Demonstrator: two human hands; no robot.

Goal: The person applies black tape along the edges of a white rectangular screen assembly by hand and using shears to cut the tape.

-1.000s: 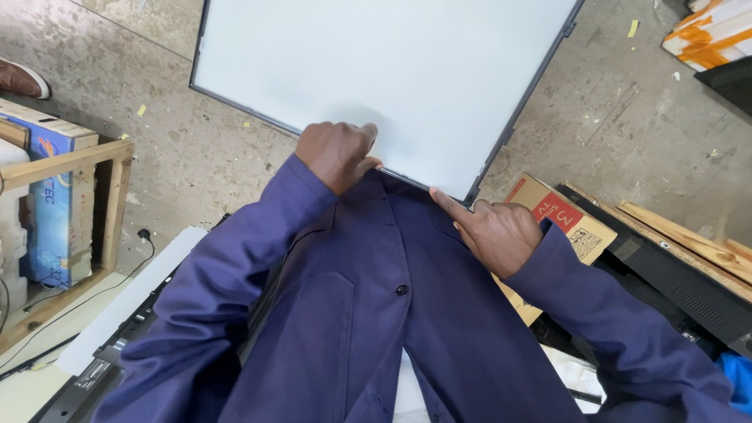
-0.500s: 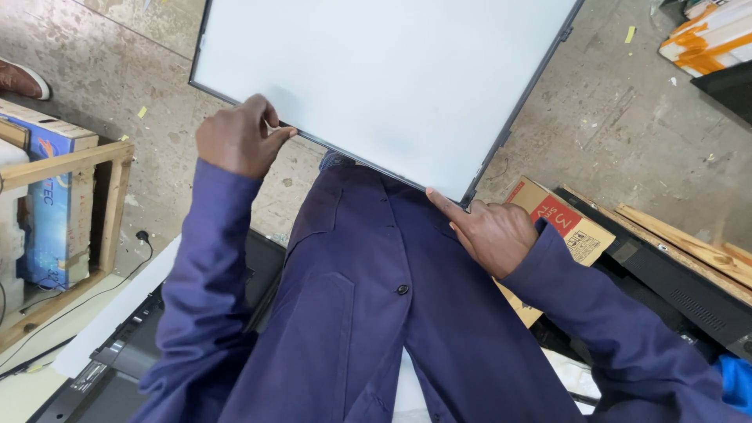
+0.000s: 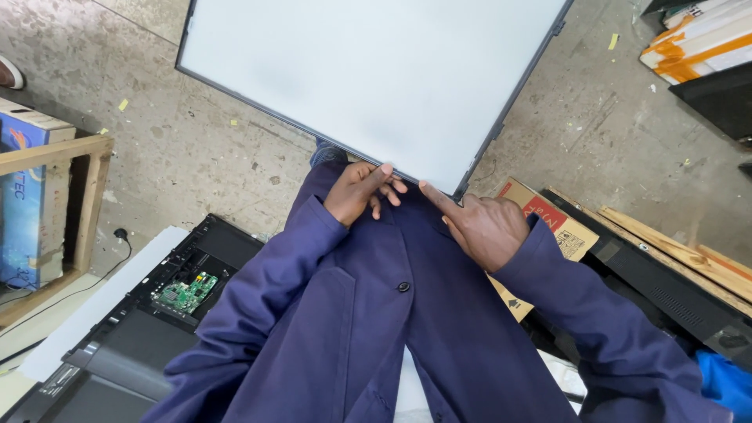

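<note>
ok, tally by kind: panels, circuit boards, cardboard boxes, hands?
White flat panel: 1
Green circuit board: 1
Cardboard boxes: 2, blue box, brown box
Hands at the panel's near edge: 2, left hand, right hand
Total: 6

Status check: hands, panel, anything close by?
Left hand and right hand at near edge of white panel. Cardboard box beside right hand.

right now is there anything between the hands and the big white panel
Nothing visible. The left hand has its fingertips at the near edge of the white panel, and the right hand points a finger at the same edge near the corner. Neither hand closes a grip.
</note>
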